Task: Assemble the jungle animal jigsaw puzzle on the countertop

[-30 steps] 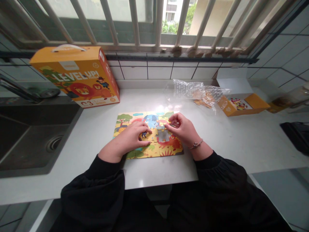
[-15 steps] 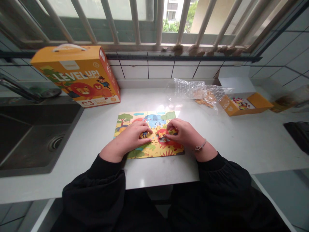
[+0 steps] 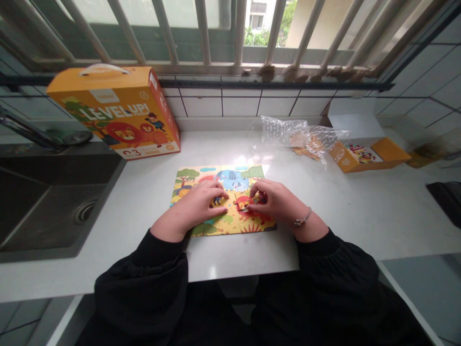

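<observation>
A colourful animal jigsaw puzzle (image 3: 201,175) lies flat on the white counter (image 3: 144,192) in front of me. My left hand (image 3: 196,206) rests palm down on its left half, fingers stretched over the pieces. My right hand (image 3: 275,202) is on the right half, its fingertips pinched on a lion puzzle piece (image 3: 243,202) that sits in the picture near the middle. A bracelet circles my right wrist. Both sleeves are black.
An orange "LEVEL UP!" puzzle box (image 3: 115,113) stands at the back left. A dark sink (image 3: 43,202) with a tap lies to the left. At the back right are a crumpled clear plastic bag (image 3: 295,134) and a small open orange box (image 3: 367,156). A dark object (image 3: 446,197) lies at the right edge.
A grey gap in the puzzle's middle a second ago is now filled by the lion piece. My right hand came down from above onto that piece; my left hand stayed put.
</observation>
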`<control>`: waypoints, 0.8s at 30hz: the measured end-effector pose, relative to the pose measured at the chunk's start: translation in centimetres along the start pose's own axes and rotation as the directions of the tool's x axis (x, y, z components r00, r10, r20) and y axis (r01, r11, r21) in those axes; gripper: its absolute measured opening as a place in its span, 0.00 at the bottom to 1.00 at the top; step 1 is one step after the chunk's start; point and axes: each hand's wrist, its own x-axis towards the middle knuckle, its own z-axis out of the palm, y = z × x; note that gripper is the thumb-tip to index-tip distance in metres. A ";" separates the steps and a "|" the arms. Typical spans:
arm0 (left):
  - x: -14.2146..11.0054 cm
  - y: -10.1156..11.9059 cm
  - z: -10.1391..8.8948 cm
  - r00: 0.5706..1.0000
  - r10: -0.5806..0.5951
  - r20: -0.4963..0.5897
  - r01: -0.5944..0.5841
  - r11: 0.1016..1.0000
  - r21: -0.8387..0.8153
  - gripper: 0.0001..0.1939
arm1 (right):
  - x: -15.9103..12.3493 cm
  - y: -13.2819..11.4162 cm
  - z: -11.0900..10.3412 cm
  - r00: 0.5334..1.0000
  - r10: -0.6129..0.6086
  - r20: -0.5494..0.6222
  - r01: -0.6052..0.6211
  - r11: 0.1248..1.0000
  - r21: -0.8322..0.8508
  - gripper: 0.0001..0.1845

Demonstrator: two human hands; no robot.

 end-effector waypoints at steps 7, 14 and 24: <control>0.3 1.1 0.4 0.998 0.068 0.015 -0.068 0.997 -0.036 0.10 | 0.0 -0.2 0.0 0.995 0.051 0.085 -0.054 0.998 0.025 0.18; 0.4 0.5 1.2 0.995 0.100 0.003 -0.100 0.994 -0.036 0.12 | 0.0 0.1 0.1 0.997 0.043 0.061 -0.042 0.999 -0.022 0.16; 0.3 0.5 1.3 0.996 0.091 0.010 -0.091 0.995 -0.033 0.14 | 0.0 0.6 -0.1 0.997 0.025 0.072 -0.024 0.999 -0.023 0.13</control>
